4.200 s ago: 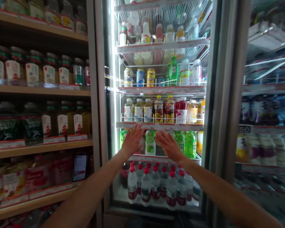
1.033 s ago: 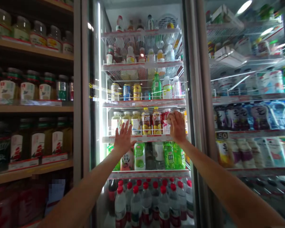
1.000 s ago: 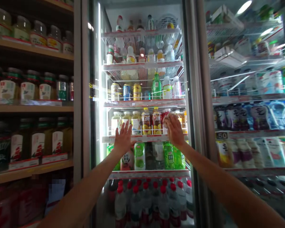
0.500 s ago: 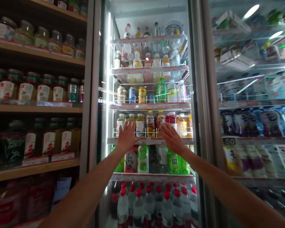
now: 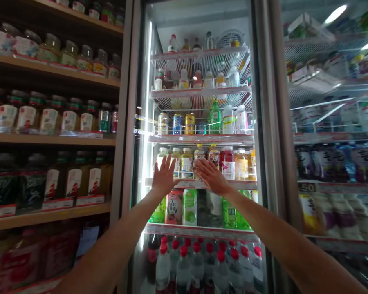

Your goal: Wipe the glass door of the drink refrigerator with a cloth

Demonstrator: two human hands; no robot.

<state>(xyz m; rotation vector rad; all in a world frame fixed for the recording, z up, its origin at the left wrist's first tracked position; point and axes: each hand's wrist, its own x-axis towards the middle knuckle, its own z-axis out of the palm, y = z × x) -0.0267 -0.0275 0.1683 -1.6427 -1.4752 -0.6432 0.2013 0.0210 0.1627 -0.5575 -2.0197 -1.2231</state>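
Both my arms reach toward a glass-fronted drinks cooler. My left hand (image 5: 164, 176) has its fingers spread, in front of the row of juice bottles (image 5: 187, 162). Beside it, my right hand (image 5: 211, 175) is raised palm toward the glass, with a small pale cloth or wad (image 5: 198, 165) seeming to lie under its fingertips; its outline is blurred. Dark tea bottles with yellow caps (image 5: 213, 154) stand behind this hand. Below the hands are a pink bottle (image 5: 173, 207) and a green bottle (image 5: 189, 207).
Wooden shelves (image 5: 52, 141) with jars and bottles stand at the left. A metal door frame (image 5: 271, 122) separates the cooler from another glass section at the right, stocked with cartons and bottles. Red-capped bottles (image 5: 183, 267) fill the cooler's bottom.
The view has shifted, so the shelves and cooler appear further right. My right hand has moved left across the cooler front, closer to my left hand, which stays spread.
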